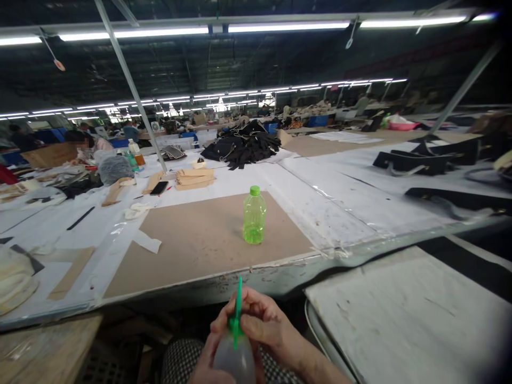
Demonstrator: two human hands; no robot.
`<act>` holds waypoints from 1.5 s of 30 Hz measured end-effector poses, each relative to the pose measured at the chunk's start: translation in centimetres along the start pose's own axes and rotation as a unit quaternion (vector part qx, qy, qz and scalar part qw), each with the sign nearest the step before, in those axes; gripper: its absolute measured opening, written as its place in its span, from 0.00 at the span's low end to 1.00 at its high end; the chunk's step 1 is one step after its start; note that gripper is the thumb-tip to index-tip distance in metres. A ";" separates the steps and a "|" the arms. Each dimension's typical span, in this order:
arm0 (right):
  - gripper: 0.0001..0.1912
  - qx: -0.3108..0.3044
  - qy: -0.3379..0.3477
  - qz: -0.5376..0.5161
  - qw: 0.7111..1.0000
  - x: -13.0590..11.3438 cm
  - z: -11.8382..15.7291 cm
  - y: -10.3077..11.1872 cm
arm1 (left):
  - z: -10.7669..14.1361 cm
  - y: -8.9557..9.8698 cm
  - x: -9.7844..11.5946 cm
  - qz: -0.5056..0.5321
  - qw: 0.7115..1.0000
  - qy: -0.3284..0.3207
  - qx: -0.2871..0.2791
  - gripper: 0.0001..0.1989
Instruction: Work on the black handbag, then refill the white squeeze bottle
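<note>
and the squeeze bottle (234, 362), spout (239, 293) up: one hard squeeze could spurt whatever's inside, and a loose collar (236, 326) could leak onto the lap (180, 361). it sits between both hands, left hand (207, 358) wrapped round the body, right hand (274, 325) gripping near the collar (some fingers hidden). beyond, well apart, a green bottle (255, 216) stands upright on the table (320, 205).

The lower edge cuts off the bottle (234, 360) and the left hand (205, 364). Far beyond the right hand (276, 332), workers (362, 104) are too small to discern; to its right a white surface (396, 312) is cut off.
</note>
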State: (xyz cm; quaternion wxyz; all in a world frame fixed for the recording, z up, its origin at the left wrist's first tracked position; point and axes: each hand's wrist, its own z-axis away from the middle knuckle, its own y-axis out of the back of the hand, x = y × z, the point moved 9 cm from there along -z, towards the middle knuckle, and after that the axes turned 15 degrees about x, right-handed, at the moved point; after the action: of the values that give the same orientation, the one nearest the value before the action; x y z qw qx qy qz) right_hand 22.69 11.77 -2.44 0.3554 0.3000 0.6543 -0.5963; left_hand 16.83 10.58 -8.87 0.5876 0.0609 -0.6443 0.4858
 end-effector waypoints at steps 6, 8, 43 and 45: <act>0.10 0.127 0.147 0.392 0.899 -4.0 -0.2 2.2 | 1.3 2.2 4.5 -0.317 0.885 -0.186 0.287 0.20; 0.09 0.120 0.144 0.432 0.882 -3.8 -0.1 2.2 | 1.9 1.9 5.3 -0.406 0.817 -0.237 0.334 0.18; 0.23 0.407 0.082 0.544 0.729 -11.4 -4.8 30.3 | -8.1 17.4 14.6 -0.307 0.814 -0.242 0.429 0.35; 0.18 0.405 0.091 0.596 0.687 -11.8 -6.3 32.1 | -9.1 19.3 15.0 -0.345 0.790 -0.242 0.445 0.35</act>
State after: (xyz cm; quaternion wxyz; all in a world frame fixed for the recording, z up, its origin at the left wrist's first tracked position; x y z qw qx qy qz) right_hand 54.90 21.86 -10.73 0.4186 0.7944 0.0617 -0.4358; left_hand 6.11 34.41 -8.84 0.4487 0.6492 -0.4147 0.4531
